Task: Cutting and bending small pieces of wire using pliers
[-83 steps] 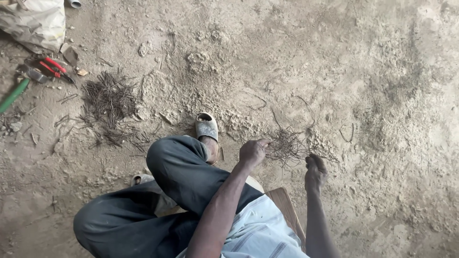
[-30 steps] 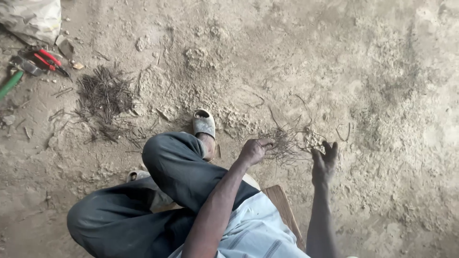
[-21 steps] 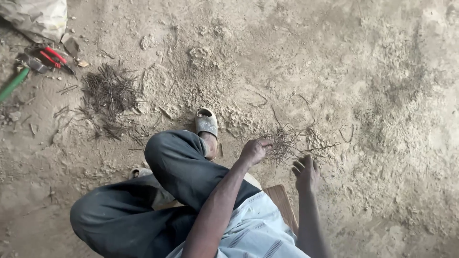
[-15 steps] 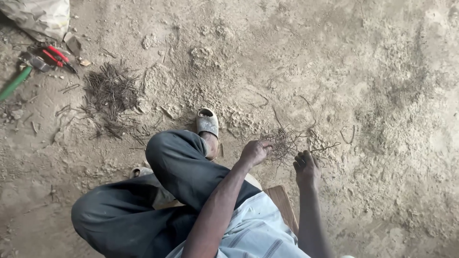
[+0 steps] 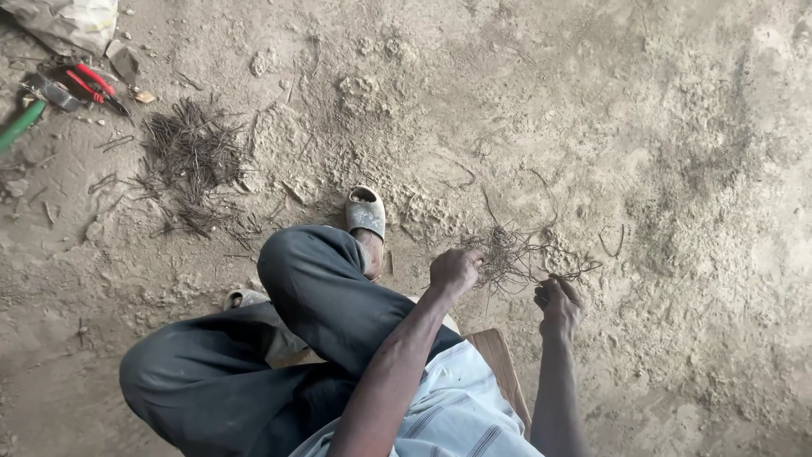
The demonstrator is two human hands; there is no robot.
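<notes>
Rusty wire tangle [image 5: 516, 254] lies right of frame centre on the dirt — left hand [image 5: 455, 271] closed on its left edge, right hand [image 5: 558, 303] curled on strands trailing toward its lower right. Tangle spreads left-to-right between them; left hand nearer its bulk.

I am holding a tangle of thin wires [image 5: 512, 254] with my left hand [image 5: 454, 269]. My right hand [image 5: 558, 303] is pinching one end. More wires [image 5: 190, 156] are lying by the red pliers [image 5: 95, 85].
</notes>
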